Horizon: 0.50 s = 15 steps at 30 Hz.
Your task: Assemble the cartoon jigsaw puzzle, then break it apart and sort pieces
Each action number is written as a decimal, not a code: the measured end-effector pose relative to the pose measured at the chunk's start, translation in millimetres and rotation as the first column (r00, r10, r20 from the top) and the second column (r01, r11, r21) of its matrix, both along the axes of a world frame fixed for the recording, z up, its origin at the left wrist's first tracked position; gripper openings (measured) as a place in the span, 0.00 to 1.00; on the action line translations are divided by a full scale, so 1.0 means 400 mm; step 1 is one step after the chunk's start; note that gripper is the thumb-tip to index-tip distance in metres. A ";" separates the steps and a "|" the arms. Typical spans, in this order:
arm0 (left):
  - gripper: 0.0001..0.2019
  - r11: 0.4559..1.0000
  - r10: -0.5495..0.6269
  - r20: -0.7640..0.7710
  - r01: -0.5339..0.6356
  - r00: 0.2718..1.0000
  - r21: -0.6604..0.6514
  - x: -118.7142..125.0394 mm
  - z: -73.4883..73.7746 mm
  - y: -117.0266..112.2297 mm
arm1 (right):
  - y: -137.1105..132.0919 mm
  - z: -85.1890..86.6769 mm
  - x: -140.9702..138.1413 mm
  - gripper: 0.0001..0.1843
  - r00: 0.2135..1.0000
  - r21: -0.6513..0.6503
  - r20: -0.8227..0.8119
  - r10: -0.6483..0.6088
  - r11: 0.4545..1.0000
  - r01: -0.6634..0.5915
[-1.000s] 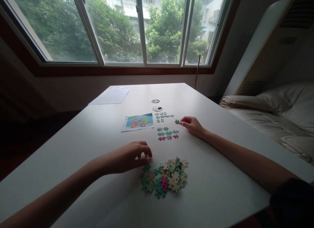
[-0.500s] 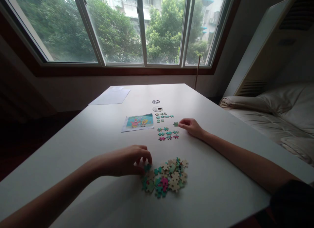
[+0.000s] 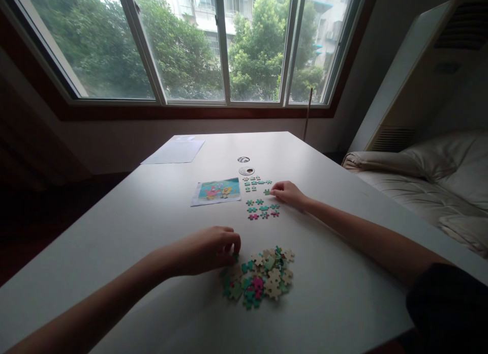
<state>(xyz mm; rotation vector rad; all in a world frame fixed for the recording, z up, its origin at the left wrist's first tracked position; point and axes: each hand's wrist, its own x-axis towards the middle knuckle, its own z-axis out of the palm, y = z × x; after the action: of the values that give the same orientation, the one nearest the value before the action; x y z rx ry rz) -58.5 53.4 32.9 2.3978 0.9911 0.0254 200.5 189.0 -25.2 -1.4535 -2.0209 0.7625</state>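
My right hand (image 3: 286,192) pinches a green puzzle piece (image 3: 267,192) by its right side, beside the small sorted rows. Those rows hold several loose teal pieces (image 3: 264,208), with pink ones (image 3: 253,217) along the near edge. My left hand (image 3: 217,247) is at the left rim of a heap of puzzle pieces (image 3: 273,282). Its thumb and fingers close on a teal puzzle piece (image 3: 236,257), mostly covered by the fingers. Teal, pink, green and plain beige pieces mix in the heap, some overlapping.
A cartoon picture sheet (image 3: 217,192) lies left of the rows. Behind them are two round flat items (image 3: 246,171) on the white table (image 3: 160,201). White paper (image 3: 173,151) covers the far left corner. A pale sofa (image 3: 412,176) stands at right.
My right hand has shifted left with the green piece, bringing it closer to the rows. My left thumb and fingers have closed on a teal piece at the heap's edge.
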 end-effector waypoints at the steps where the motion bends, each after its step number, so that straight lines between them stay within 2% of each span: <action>1: 0.06 1.000 0.005 -0.004 -0.005 1.000 0.010 -0.001 -0.001 0.002 | 0.010 0.002 -0.006 0.12 1.000 -0.010 0.018 -0.005 1.000 0.005; 5: 0.06 0.996 0.039 -0.028 -0.037 0.999 0.078 -0.010 -0.011 0.015 | 0.040 0.013 -0.022 0.11 0.996 -0.061 0.086 -0.003 0.998 0.009; 8: 0.05 0.990 0.072 -0.045 -0.066 0.996 0.122 -0.015 -0.022 0.024 | 0.050 0.021 -0.027 0.14 0.993 -0.071 0.121 -0.011 0.997 0.019; 12: 0.05 0.989 0.080 -0.040 -0.074 0.996 0.125 -0.018 -0.021 0.027 | 0.049 0.022 -0.035 0.18 0.986 -0.009 0.158 -0.047 0.999 0.049; 15: 0.07 0.994 0.059 -0.024 -0.057 0.998 0.089 -0.019 -0.013 0.027 | 0.049 0.018 -0.044 0.16 0.981 0.051 0.182 -0.074 0.997 0.065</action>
<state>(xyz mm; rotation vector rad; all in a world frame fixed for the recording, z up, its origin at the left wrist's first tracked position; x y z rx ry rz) -66.2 64.0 27.7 2.4544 1.0934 0.0593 183.0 208.6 -18.1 -1.6110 -2.0951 0.5680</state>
